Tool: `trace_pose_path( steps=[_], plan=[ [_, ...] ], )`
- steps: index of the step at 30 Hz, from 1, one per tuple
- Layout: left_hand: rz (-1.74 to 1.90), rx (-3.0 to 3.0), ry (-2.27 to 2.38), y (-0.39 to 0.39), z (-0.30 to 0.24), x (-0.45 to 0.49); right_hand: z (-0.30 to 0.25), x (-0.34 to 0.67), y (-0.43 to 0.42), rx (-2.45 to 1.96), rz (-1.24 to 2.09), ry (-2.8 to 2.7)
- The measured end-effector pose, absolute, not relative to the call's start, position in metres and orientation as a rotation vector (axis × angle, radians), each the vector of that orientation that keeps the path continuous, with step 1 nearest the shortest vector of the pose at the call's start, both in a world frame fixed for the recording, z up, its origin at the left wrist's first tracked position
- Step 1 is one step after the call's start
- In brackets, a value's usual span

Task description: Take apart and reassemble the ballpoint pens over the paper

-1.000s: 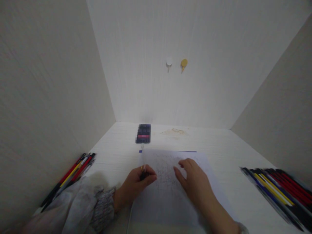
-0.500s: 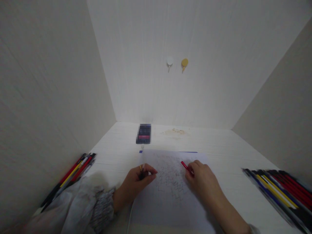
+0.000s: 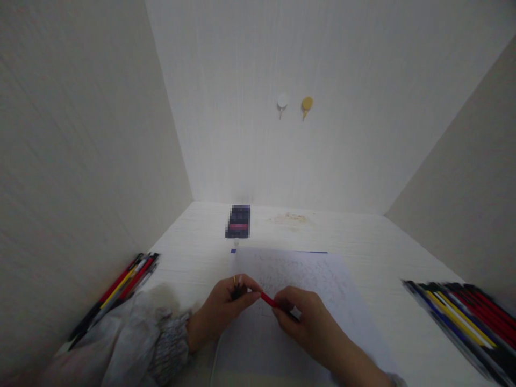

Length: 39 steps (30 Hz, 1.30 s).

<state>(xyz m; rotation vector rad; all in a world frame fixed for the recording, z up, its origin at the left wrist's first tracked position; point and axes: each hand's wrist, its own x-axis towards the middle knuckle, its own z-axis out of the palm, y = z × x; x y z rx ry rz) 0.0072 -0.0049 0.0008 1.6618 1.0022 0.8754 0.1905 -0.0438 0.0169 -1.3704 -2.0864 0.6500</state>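
A short red pen (image 3: pixel 268 299) with a dark rear end spans the gap between my hands, above the paper. My right hand (image 3: pixel 309 318) grips it near its dark part. At the other tip, the thumb and forefinger of my left hand (image 3: pixel 226 303) pinch the red end. Something dark sits in the curl of my left fingers, too shaded to name. Under both hands lies a white sheet of paper (image 3: pixel 258 346) covered with many small scribbled marks.
Bundles of pens lie at left (image 3: pixel 121 287) and right (image 3: pixel 459 312). A blurred dark phone (image 3: pixel 238 221) rests at the back, a white cable (image 3: pixel 215 357) runs by the paper. White walls enclose the desk; two hooks (image 3: pixel 307 105) hang on the back wall.
My right hand has moved left and toward me with the red pen, bringing its end to my left fingertips, which now close on it. The left hand has barely moved.
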Motion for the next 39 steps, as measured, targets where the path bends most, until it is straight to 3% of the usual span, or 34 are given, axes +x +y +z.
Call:
trace_pose_path(
  steps=[17, 26, 39],
  plan=[
    [0.951, 1.611, 0.793, -0.0025, -0.0033, 0.0064, 0.0142, 0.1879, -0.0444, -1.309, 0.583, -2.100],
    [0.864, 1.598, 0.964, -0.0032, -0.0018, 0.0069, 0.0163, 0.1871, -0.0472, -1.300, 0.632, -2.055],
    [1.131, 1.656, 0.925, -0.0014, -0.0088, 0.0077, 0.0233, 0.1921, -0.0459, -1.288, 0.579, -1.747]
  ],
)
